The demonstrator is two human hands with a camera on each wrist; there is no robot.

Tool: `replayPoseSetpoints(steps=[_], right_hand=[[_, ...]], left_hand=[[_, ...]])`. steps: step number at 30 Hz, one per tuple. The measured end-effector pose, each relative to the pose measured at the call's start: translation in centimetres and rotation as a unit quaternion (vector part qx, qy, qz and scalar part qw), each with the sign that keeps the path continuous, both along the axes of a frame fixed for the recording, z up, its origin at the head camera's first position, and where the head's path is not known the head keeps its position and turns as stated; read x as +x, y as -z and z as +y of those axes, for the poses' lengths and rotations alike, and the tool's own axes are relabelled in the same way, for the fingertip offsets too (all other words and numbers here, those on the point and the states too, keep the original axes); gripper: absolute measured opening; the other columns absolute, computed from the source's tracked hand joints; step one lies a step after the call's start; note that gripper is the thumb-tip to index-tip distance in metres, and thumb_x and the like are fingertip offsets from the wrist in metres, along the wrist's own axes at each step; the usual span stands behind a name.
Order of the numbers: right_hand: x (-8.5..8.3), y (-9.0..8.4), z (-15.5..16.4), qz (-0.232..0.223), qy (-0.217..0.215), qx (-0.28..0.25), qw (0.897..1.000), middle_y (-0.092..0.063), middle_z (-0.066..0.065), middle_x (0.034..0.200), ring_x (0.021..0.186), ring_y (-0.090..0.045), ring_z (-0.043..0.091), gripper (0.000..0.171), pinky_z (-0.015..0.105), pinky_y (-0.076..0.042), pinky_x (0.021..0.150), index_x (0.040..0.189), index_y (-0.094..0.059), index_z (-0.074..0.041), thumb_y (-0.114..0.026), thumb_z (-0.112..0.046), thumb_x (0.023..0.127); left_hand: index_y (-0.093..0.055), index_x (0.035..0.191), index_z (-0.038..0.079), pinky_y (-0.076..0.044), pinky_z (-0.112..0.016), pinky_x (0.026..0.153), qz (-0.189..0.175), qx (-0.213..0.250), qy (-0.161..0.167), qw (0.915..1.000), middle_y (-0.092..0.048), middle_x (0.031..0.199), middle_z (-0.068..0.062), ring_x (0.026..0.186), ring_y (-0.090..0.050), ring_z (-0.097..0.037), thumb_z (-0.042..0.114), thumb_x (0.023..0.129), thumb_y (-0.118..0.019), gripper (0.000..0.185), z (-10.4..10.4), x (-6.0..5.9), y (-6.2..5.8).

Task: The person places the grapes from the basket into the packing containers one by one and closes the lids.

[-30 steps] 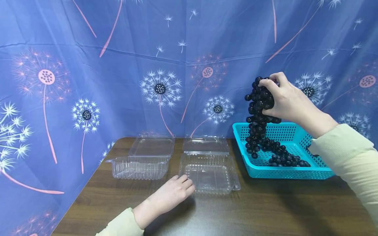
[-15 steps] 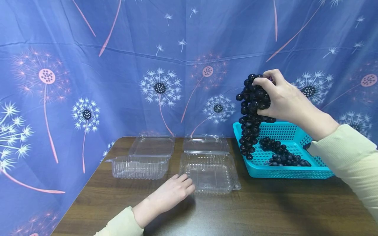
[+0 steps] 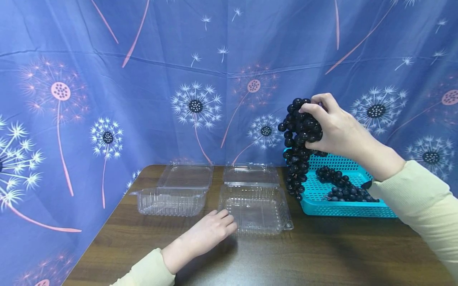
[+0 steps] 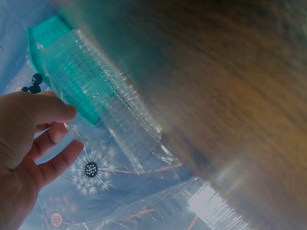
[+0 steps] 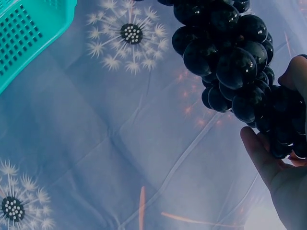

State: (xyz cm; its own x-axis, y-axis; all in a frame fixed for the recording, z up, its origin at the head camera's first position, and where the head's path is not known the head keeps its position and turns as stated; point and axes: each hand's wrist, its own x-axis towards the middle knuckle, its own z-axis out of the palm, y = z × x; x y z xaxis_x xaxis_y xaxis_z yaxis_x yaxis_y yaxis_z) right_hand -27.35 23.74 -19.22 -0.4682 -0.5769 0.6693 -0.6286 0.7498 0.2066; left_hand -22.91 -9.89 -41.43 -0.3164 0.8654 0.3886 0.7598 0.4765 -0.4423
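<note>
At three o'clock the right hand (image 3: 340, 127) grips glossy, near-black, tightly clustered round grapes (image 3: 298, 137); at six, whether the left hand (image 3: 211, 232) pinches a clear container (image 3: 255, 210) I cannot tell.

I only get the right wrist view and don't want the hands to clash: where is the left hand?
Observer: In the head view, the left hand is at the near left corner of a clear container.

Operator: My picture shows only a corner of the basket. Are there grapes in it besides the held bunch?

Observer: Yes, the head view shows other dark grapes lying in the teal basket.

Operator: And is the lid shut on the container by the left hand?

Observer: No, its lid lies open on the far side.
</note>
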Motion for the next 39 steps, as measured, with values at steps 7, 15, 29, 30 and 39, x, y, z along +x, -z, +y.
replayPoseSetpoints(steps=[7, 15, 29, 30, 39], right_hand=[[0.3, 1.0, -0.9, 0.004, -0.020, 0.003, 1.000, -0.037, 0.022, 0.127, 0.069, -0.051, 0.028, 0.089, 0.038, -0.045, 0.049, 0.126, -0.043, -0.013, -0.090, -0.005, 0.051], [0.7, 2.3, -2.2, 0.004, -0.044, -0.008, 0.999, -0.038, 0.020, 0.125, 0.065, -0.046, 0.022, 0.089, 0.034, -0.042, 0.050, 0.125, -0.045, -0.013, -0.091, -0.006, 0.049], [0.8, 5.3, -3.9, 0.002, -0.077, 0.000, 0.997, -0.038, 0.017, 0.123, 0.073, -0.048, 0.023, 0.092, 0.031, -0.044, 0.050, 0.123, -0.045, -0.013, -0.094, -0.010, 0.045], [0.7, 5.7, -3.9, 0.002, -0.081, 0.000, 0.997, -0.038, 0.017, 0.123, 0.074, -0.049, 0.023, 0.092, 0.031, -0.044, 0.050, 0.123, -0.045, -0.013, -0.094, -0.009, 0.045], [0.5, 8.0, -3.9, 0.004, -0.091, -0.007, 0.996, -0.040, 0.017, 0.123, 0.074, -0.049, 0.023, 0.096, 0.028, -0.043, 0.048, 0.123, -0.044, -0.013, -0.095, -0.009, 0.042]], left_hand=[[-0.060, 0.089, 0.020, -0.038, -0.019, 0.060, -0.005, -0.004, -0.003, 1.0000, -0.055, 0.084, 0.011, 0.079, -0.046, -0.009, 0.018, 0.082, -0.066, 0.010, 0.0, -0.1, 0.1], [-0.061, 0.089, 0.020, -0.042, -0.021, 0.062, -0.005, -0.005, -0.004, 1.0000, -0.055, 0.085, 0.011, 0.080, -0.046, -0.009, 0.018, 0.081, -0.068, 0.011, 0.0, 0.0, 0.0], [-0.061, 0.089, 0.020, -0.039, -0.019, 0.060, -0.010, 0.001, -0.002, 1.0000, -0.056, 0.084, 0.011, 0.079, -0.046, -0.009, 0.017, 0.079, -0.069, 0.013, -0.3, 0.0, -0.2], [-0.061, 0.089, 0.020, -0.039, -0.019, 0.060, -0.010, 0.001, -0.002, 0.9999, -0.056, 0.084, 0.010, 0.080, -0.046, -0.009, 0.017, 0.079, -0.069, 0.013, -0.3, 0.0, -0.2], [-0.061, 0.087, 0.019, -0.041, -0.021, 0.061, -0.012, 0.008, -0.001, 0.9999, -0.055, 0.083, 0.010, 0.079, -0.046, -0.010, 0.015, 0.080, -0.068, 0.011, -0.4, 0.1, 0.0]])
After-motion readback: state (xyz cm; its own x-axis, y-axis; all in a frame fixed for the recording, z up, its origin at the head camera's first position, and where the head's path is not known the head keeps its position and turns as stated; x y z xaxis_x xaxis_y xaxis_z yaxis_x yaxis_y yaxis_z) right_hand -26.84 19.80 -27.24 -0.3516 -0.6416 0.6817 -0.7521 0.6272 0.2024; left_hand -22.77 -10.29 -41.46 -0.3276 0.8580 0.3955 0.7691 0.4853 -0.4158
